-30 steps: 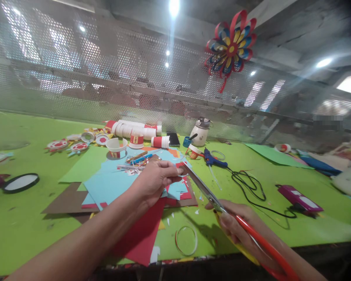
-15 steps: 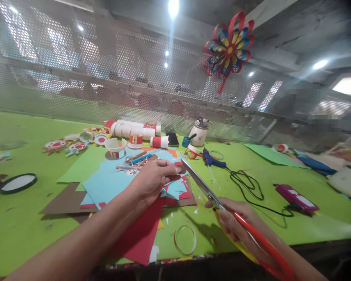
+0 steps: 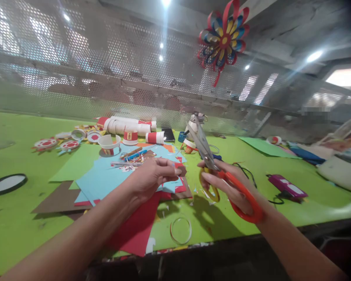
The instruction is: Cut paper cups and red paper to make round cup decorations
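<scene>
Head view, scissors (image 3: 210, 164) in right hand (image 3: 225, 185), left hand (image 3: 152, 177) pinching paper scrap (image 3: 179, 170) beside

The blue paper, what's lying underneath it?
Under the blue paper show red paper, brown paper and a green sheet, all on the table. The left hand covers part of the stack.

left hand (image 3: 152, 177) out over mid-table, palm down, fingers curled, thumb and fingertips pinched together | left forearm bare, running up from bottom-left | right hand (image 3: 225, 187) raised, fingers hooked through handle loops, closed grip, wrist cocked up | right forearm bare, coming in from bottom-right | hands near each other, not touching
</scene>
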`<state>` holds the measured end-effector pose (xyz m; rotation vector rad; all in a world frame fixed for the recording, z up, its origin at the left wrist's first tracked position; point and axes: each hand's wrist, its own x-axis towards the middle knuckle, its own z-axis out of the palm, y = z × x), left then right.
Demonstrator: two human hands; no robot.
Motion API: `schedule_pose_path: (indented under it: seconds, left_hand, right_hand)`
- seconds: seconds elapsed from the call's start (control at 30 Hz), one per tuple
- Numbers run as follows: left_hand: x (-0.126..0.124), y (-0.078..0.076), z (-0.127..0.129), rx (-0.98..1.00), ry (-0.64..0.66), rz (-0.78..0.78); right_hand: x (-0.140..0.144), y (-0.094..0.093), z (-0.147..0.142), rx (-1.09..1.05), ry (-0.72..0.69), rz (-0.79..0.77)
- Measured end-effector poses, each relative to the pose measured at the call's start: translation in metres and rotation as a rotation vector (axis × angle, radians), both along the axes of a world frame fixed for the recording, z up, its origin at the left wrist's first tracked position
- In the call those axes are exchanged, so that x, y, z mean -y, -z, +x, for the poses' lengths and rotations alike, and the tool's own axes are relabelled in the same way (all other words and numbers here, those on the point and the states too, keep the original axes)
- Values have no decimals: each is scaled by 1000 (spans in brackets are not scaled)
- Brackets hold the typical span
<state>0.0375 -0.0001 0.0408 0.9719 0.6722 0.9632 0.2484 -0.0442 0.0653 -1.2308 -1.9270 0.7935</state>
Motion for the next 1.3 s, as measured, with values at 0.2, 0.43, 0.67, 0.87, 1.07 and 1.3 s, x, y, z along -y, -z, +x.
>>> schedule_pose_path:
  seconds: [0.2, 0.43, 0.67, 0.87, 1.07, 1.3]
  left_hand:
    - [0, 0, -1, -28, 114, 12]
    - [-1, 1, -2, -77, 105, -10]
    - [-4, 6, 2, -73, 70, -62]
    - [-1, 9, 4, -1, 64, -91]
    - [1, 7, 5, 77, 4, -143]
    - [8, 10, 10, 108, 5, -121]
  right_hand:
    - [-15, -3, -23, -101, -122, 10]
    - [-25, 15, -25, -333, -221, -133]
    - [-32, 23, -28, -415, -227, -167]
    - [-35, 30, -29, -415, -156, -129]
    - [-29, 26, -33, -401, -102, -99]
    - [-28, 30, -34, -423, -81, -15]
